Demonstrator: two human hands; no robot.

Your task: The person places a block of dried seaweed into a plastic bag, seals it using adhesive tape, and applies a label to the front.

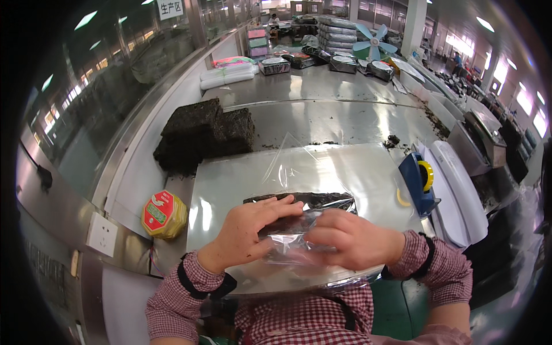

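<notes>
On a pale board (224, 181) lies a dark flat stack of what looks like dried seaweed sheets (302, 199), partly wrapped in clear plastic film (289, 241). My left hand (254, 228) rests flat on the stack's left part, fingers spread over the film. At the right, my right hand (345, 239) is blurred, with its fingers curled on the film's near edge. A pointed flap of clear film (286, 161) reaches away from the far side of the stack. The hands cover much of the stack's near part.
Dark seaweed stacks (202, 133) stand at the back left. Left of the board are yellow tape rolls with a red label (164, 214). A blue tape dispenser (419, 185) stands at the right beside white sheets (457, 194). Wrapped packs (274, 65) and a fan (374, 42) stand farther back.
</notes>
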